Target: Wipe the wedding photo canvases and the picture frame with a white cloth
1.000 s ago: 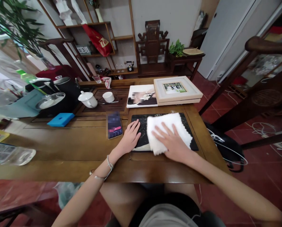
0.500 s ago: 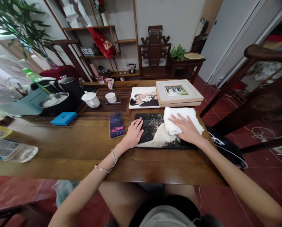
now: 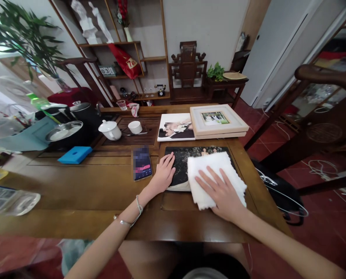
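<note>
A dark photo panel [image 3: 180, 166] lies flat on the wooden table, its picture showing two figures and a pale gown. My left hand [image 3: 164, 172] rests on the panel's left edge, fingers stretched out. Under my right hand [image 3: 219, 190] is a white cloth [image 3: 198, 164], pressed flat with spread fingers. The cloth covers much of the panel's right half and hangs past its near edge onto the table. Left of my left hand lies a phone [image 3: 142, 164] with its screen lit.
Behind the panel lie a white photo print [image 3: 175, 131] and stacked frames [image 3: 219, 120]. On the left are a blue box [image 3: 74, 155], a lidded white cup [image 3: 110, 130], a small bowl [image 3: 135, 126], a glass-lidded pot [image 3: 64, 131] and a plastic bottle [image 3: 24, 201]. A chair [image 3: 315, 124] stands at right.
My right hand has drawn the cloth toward me and slightly left, uncovering the figures at the panel's top. My left hand stays on the left edge. The view has tilted up a little.
</note>
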Motion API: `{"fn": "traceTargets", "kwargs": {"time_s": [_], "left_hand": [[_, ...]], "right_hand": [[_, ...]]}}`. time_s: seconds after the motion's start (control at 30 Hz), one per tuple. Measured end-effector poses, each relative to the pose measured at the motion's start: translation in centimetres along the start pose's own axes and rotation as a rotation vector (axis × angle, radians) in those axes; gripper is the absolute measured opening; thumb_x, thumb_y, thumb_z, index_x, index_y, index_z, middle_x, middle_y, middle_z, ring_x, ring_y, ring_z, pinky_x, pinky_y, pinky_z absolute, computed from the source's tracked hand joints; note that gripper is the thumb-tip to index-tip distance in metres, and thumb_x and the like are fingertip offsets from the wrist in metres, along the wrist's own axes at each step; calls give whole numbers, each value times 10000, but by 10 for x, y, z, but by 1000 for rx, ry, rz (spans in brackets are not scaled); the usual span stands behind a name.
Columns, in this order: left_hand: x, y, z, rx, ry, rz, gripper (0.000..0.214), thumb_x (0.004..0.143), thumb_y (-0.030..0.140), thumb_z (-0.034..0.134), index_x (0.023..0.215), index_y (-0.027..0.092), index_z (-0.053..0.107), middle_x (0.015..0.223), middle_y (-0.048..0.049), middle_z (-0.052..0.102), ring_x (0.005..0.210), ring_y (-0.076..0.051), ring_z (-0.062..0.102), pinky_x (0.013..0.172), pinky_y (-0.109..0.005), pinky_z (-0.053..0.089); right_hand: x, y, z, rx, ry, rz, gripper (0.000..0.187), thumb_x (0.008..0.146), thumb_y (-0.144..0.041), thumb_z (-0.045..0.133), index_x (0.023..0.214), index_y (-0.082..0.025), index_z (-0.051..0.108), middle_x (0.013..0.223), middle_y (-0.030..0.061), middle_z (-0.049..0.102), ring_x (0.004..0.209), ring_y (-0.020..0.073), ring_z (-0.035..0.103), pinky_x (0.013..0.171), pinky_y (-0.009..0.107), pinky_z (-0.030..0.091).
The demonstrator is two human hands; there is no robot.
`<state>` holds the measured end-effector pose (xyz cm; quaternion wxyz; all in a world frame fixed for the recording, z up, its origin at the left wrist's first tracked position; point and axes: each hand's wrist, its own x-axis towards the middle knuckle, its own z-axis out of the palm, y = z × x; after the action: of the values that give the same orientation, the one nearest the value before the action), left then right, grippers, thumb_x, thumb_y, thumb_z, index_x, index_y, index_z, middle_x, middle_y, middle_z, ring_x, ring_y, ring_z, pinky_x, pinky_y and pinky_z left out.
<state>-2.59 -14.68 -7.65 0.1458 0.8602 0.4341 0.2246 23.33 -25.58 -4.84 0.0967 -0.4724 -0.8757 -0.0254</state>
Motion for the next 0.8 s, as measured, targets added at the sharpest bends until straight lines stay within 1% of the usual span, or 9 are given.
{"fn": "traceTargets", "kwargs": {"time_s": [0.07,0.13,0.23,0.33,0.5,0.57,0.63,0.73,0.8], "left_hand": [[0,-1,-1,-13,4,15,494,1006,270,317,1484,150,334,1566,-157,327,1418,-289,282,1114,-554,336],[2,-2,-2,-23,1,28,494,1004,276,323,1483,153,338,1564,-160,329,1423,-291,275,1120,-554,332],[5,-3,-1,-25,7,27,492,1002,276,326,1479,157,346,1556,-162,341,1411,-294,295,1110,-556,347],[10,-4,3,1,37,2,495,999,277,325,1477,154,350,1546,-167,355,1394,-303,318,1098,-563,357],[16,-11,6,10,46,0,499,993,280,325,1466,128,363,1545,-184,349,1391,-308,314,1110,-566,342],[17,-13,6,1,34,13,497,992,279,328,1460,117,370,1544,-187,351,1390,-307,314,1122,-560,331],[17,-15,6,-5,38,22,497,993,281,333,1462,120,370,1543,-185,354,1395,-305,308,1133,-559,317],[16,-16,8,-13,65,18,500,994,283,334,1474,146,359,1544,-177,357,1404,-301,306,1135,-569,312],[16,-17,9,-23,73,19,501,996,287,336,1479,155,354,1545,-174,357,1404,-300,313,1130,-571,321]], "right_hand": [[-14,3,2,-15,20,-46,981,624,-108,537,1552,-187,231,1608,80,230,1481,359,92,1154,636,64],[-15,16,2,-31,23,-61,981,615,-100,530,1549,-187,241,1598,84,262,1479,350,118,1155,627,86],[0,42,2,-45,20,-7,975,604,-79,522,1539,-191,271,1588,79,297,1474,332,162,1160,598,121],[16,60,2,-51,38,44,942,609,-80,521,1523,-176,316,1567,89,347,1468,321,195,1166,574,136],[34,72,3,-47,37,57,822,664,-91,504,1478,-137,402,1535,91,406,1453,298,249,1177,523,156],[46,70,3,-43,23,114,803,671,-86,502,1468,-139,419,1534,92,408,1443,312,268,1170,535,166],[58,60,3,-40,13,172,802,672,-89,514,1467,-153,424,1532,100,410,1438,337,269,1157,569,170],[63,27,3,-36,-9,180,815,669,-104,544,1473,-156,417,1534,129,401,1433,380,256,1140,610,169],[52,2,1,-18,-43,121,816,669,-123,561,1472,-127,417,1533,161,393,1422,409,262,1132,620,175]]}}
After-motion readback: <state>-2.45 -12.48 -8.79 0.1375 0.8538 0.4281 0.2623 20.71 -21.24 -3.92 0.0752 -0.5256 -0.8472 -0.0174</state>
